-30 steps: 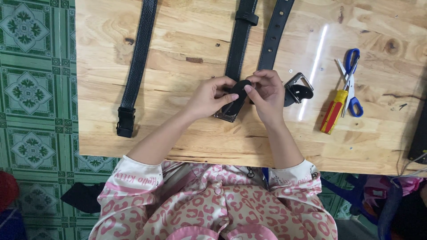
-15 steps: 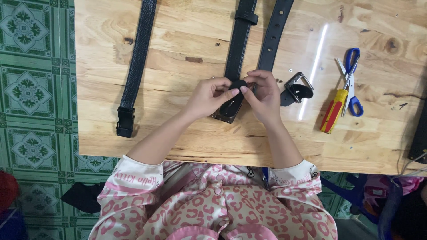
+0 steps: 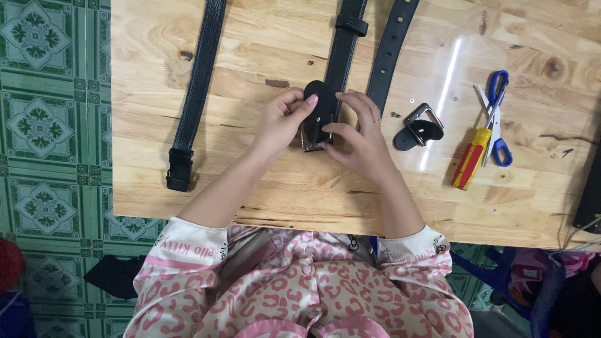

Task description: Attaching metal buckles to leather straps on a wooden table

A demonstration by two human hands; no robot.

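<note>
Both hands pinch the middle belt's buckle end (image 3: 318, 116): left hand (image 3: 283, 120) and right hand (image 3: 358, 134) gripping it, fitting unfinished. Loose buckle (image 3: 418, 127) waits right; left belt (image 3: 191, 94) already buckled.

You worked on a tabletop (image 3: 250, 181) of pale knotty wood with a slight sheen. The belt (image 3: 341, 59) looked like matt black leather, its buckle (image 3: 308, 141) shiny metal. The screwdriver (image 3: 471, 159) had a glossy red and yellow plastic handle.
</note>
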